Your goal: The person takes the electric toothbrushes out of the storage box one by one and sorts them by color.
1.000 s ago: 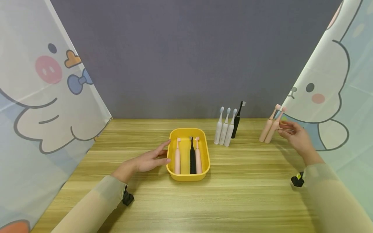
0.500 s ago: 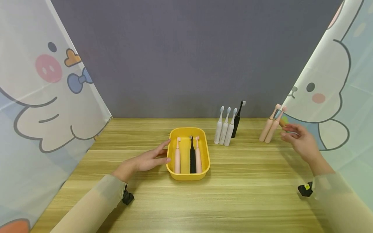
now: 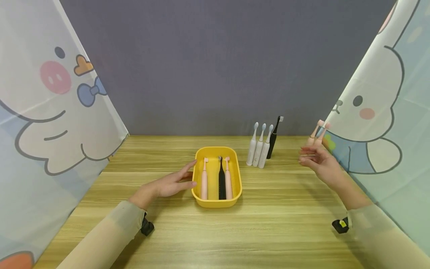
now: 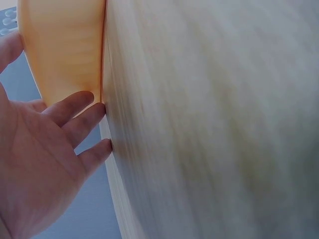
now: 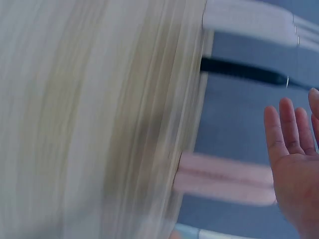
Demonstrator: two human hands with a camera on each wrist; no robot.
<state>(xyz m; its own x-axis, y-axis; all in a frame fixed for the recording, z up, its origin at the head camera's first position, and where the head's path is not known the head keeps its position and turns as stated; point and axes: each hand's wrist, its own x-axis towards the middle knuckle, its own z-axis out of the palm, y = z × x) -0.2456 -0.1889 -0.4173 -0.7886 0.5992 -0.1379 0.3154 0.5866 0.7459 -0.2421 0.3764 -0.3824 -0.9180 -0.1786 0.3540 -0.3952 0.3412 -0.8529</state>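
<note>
A yellow tray (image 3: 217, 204) holds two pink electric toothbrushes (image 3: 204, 183) and a black one (image 3: 222, 185), lying lengthwise. My left hand (image 3: 168, 185) touches the tray's left wall with fingers spread; in the left wrist view its fingertips meet the tray's side (image 4: 67, 55) and the table. My right hand (image 3: 319, 164) is in the air in front of two upright pink toothbrushes (image 3: 319, 137), covering their handles in the head view. Its fingers are extended and hold nothing; in the right wrist view the pink handles (image 5: 224, 179) stand beside the palm.
Three white toothbrushes (image 3: 258, 149) stand in a row right of the tray, with an upright black toothbrush (image 3: 273, 140) just behind them. A grey panel (image 3: 201, 74) backs the wooden table (image 3: 208, 235). Cartoon-printed cloths (image 3: 376, 112) flank both sides.
My right hand drew back slightly to the right from the pink toothbrushes, then swung left in front of them. The left hand and tray stayed in place.
</note>
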